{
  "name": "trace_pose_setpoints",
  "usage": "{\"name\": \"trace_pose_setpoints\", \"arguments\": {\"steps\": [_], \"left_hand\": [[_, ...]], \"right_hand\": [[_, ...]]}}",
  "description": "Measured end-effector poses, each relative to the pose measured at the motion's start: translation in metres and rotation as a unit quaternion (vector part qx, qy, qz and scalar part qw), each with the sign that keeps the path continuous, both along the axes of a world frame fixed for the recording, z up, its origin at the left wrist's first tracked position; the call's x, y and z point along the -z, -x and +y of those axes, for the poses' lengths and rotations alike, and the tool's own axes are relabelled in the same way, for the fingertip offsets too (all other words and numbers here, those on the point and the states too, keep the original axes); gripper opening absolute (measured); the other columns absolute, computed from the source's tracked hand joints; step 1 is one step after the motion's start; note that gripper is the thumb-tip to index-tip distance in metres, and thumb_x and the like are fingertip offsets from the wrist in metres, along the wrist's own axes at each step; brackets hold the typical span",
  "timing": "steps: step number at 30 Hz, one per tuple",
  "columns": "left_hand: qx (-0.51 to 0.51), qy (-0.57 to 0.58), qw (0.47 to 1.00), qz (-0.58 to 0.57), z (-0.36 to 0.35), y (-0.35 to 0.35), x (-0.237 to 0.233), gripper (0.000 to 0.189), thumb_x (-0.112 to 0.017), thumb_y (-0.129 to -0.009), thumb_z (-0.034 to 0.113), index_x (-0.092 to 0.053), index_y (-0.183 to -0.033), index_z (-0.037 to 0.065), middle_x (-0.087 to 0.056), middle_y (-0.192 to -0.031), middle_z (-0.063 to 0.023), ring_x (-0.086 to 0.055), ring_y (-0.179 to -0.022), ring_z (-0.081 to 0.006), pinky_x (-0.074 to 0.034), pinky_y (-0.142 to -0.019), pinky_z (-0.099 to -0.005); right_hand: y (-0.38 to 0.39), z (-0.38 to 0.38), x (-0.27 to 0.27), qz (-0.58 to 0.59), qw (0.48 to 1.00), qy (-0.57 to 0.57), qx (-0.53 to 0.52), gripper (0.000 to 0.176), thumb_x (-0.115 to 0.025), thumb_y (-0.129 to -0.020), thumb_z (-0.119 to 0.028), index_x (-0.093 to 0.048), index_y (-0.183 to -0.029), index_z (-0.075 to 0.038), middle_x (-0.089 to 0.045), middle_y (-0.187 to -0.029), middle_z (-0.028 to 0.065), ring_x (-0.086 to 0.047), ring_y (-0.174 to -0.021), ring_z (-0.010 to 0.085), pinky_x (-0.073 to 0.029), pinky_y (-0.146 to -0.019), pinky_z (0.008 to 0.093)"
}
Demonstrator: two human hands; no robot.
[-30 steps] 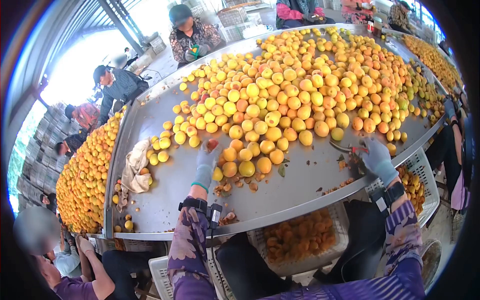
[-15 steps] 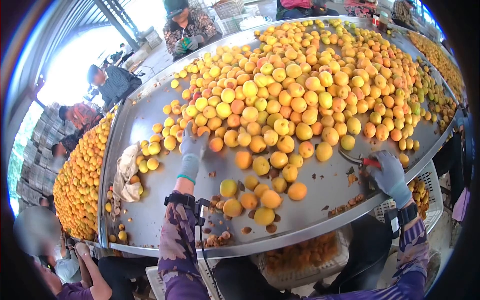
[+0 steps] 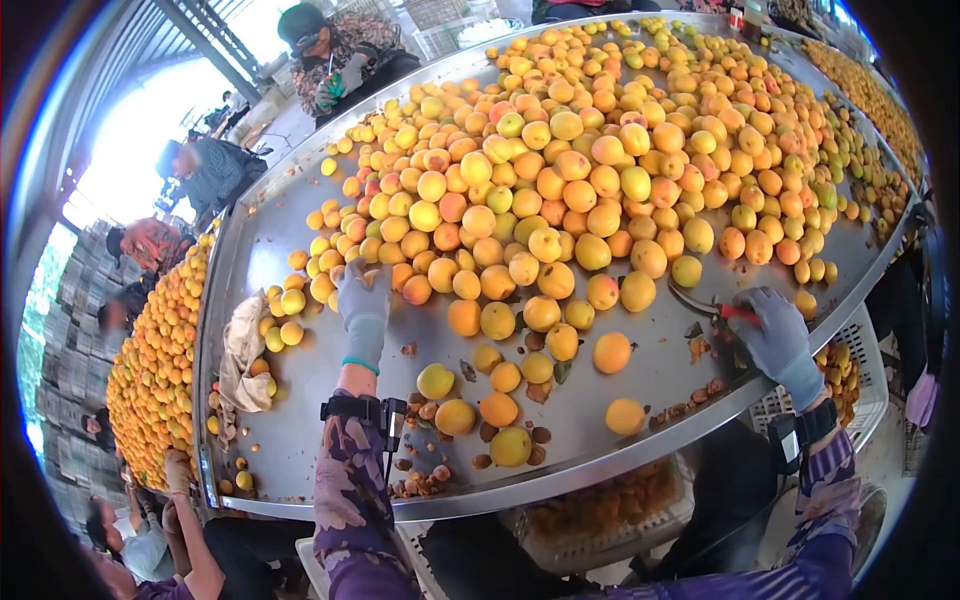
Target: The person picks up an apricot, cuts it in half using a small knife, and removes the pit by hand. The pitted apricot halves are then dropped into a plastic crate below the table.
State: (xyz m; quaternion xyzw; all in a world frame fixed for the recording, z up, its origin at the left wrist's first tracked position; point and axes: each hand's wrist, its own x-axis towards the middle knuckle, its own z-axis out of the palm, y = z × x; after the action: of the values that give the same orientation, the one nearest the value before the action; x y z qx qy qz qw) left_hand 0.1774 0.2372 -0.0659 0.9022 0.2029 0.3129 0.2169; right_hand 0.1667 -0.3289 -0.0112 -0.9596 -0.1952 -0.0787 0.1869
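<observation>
Yellow-orange apricots lie heaped over the metal table. At the heap's near left edge is my left hand, in a grey glove. Its fingers curl down round an apricot, which they partly hide. My right hand, gloved too, is closed round the red handle of a small curved knife. The hooked blade points left, low over the table and close to the heap's front edge. Between my hands, loose apricots lie scattered among brown pits and scraps.
A crumpled pale cloth lies at the left edge. Crates with orange pieces stand below the table's front rim. Another fruit heap is at left. Across the table, a person in gloves handles something green.
The view has shifted slightly. Some loose apricots in front have moved right and spread apart. My left hand's fingers have drawn in; my right hand keeps the knife in nearly the same place.
</observation>
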Motion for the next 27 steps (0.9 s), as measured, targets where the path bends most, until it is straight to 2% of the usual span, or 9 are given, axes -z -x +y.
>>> {"name": "trace_pose_setpoints", "arguments": {"steps": [3, 5, 11, 12, 15, 16, 21, 25, 27], "left_hand": [[-0.107, 0.024, 0.994, 0.021, -0.002, -0.002, 0.013, 0.044, -0.07, -0.078, 0.03, -0.061, -0.112, 0.004, -0.059, -0.108, -0.0149, -0.06, -0.094, -0.028, -0.049, -0.084, -0.0406], [-0.035, 0.334, 0.935, 0.117, -0.027, 0.008, -0.018, 0.05, -0.07, -0.081, 0.025, -0.054, -0.122, 0.003, -0.058, -0.115, -0.0124, -0.058, -0.102, -0.022, -0.047, -0.089, -0.0362], [0.294, 0.307, 0.897, 0.117, -0.084, 0.031, -0.027, 0.061, -0.065, -0.087, 0.018, -0.039, -0.139, 0.0, -0.043, -0.137, -0.0098, -0.041, -0.124, -0.0155, -0.038, -0.101, -0.0316], [0.314, 0.399, 0.855, 0.102, -0.081, 0.03, -0.028, 0.065, -0.065, -0.087, 0.02, -0.036, -0.141, -0.002, -0.045, -0.134, -0.0091, -0.042, -0.122, -0.0156, -0.036, -0.102, -0.0301], [0.275, 0.419, 0.864, 0.049, -0.069, 0.052, -0.048, 0.064, -0.065, -0.087, 0.022, -0.037, -0.14, 0.0, -0.046, -0.132, -0.0104, -0.044, -0.12, -0.0169, -0.036, -0.102, -0.0298], [0.236, 0.336, 0.907, 0.093, -0.064, 0.062, -0.051, 0.065, -0.066, -0.087, 0.027, -0.039, -0.139, 0.001, -0.05, -0.125, -0.011, -0.05, -0.112, -0.0164, -0.042, -0.093, -0.0281], [0.128, 0.111, 0.936, 0.307, -0.05, 0.113, -0.041, 0.069, -0.07, -0.084, 0.035, -0.041, -0.137, 0.003, -0.055, -0.102, -0.0085, -0.057, -0.079, -0.0127, -0.045, -0.063, -0.0243], [0.166, 0.278, 0.871, 0.369, -0.092, 0.132, -0.065, 0.066, -0.071, -0.083, 0.03, -0.042, -0.136, 0.002, -0.059, -0.096, -0.0095, -0.059, -0.08, -0.0134, -0.048, -0.066, -0.0248], [0.249, 0.4, 0.84, 0.269, -0.101, 0.133, -0.049, 0.06, -0.069, -0.085, 0.022, -0.044, -0.134, 0.0, -0.06, -0.098, -0.0095, -0.06, -0.083, -0.0138, -0.05, -0.071, -0.026]], "right_hand": [[-0.001, -0.001, -0.003, 0.021, 1.0, -0.011, 0.011, 0.028, -0.065, -0.078, -0.023, -0.062, -0.099, -0.005, -0.061, -0.092, 0.016, -0.058, -0.089, 0.0356, -0.046, -0.078, 0.0441], [0.0, 0.0, -0.003, 0.02, 1.0, -0.002, 0.007, 0.028, -0.065, -0.078, -0.023, -0.062, -0.099, -0.005, -0.061, -0.091, 0.0162, -0.058, -0.089, 0.0358, -0.046, -0.077, 0.0443], [-0.001, -0.001, -0.001, 0.03, 0.999, -0.005, 0.014, 0.029, -0.065, -0.078, -0.024, -0.061, -0.099, -0.004, -0.061, -0.092, 0.015, -0.058, -0.091, 0.0357, -0.047, -0.076, 0.0441], [-0.001, -0.002, 0.0, 0.031, 0.999, -0.001, 0.016, 0.029, -0.065, -0.078, -0.024, -0.061, -0.099, -0.004, -0.061, -0.092, 0.015, -0.058, -0.091, 0.0357, -0.047, -0.076, 0.0441], [-0.001, -0.006, 0.003, 0.012, 1.0, -0.012, 0.01, 0.031, -0.066, -0.077, -0.024, -0.06, -0.1, -0.005, -0.061, -0.094, 0.0147, -0.058, -0.092, 0.0358, -0.047, -0.077, 0.0449], [-0.001, -0.006, 0.003, 0.018, 1.0, 0.007, 0.015, 0.032, -0.066, -0.076, -0.024, -0.06, -0.101, -0.005, -0.061, -0.095, 0.0147, -0.058, -0.092, 0.0358, -0.047, -0.078, 0.0452], [-0.003, -0.005, 0.002, 0.033, 0.996, 0.084, 0.027, 0.032, -0.067, -0.074, -0.022, -0.059, -0.1, -0.005, -0.061, -0.098, 0.0148, -0.059, -0.094, 0.035, -0.047, -0.081, 0.0452], [-0.005, -0.004, 0.002, 0.066, 0.992, 0.102, 0.033, 0.03, -0.068, -0.074, -0.022, -0.059, -0.099, -0.006, -0.061, -0.097, 0.0152, -0.059, -0.094, 0.0352, -0.047, -0.081, 0.0456], [-0.003, -0.003, -0.001, 0.075, 0.991, 0.108, 0.019, 0.028, -0.067, -0.076, -0.02, -0.057, -0.099, -0.007, -0.061, -0.098, 0.015, -0.06, -0.093, 0.0357, -0.048, -0.081, 0.0451]]}}
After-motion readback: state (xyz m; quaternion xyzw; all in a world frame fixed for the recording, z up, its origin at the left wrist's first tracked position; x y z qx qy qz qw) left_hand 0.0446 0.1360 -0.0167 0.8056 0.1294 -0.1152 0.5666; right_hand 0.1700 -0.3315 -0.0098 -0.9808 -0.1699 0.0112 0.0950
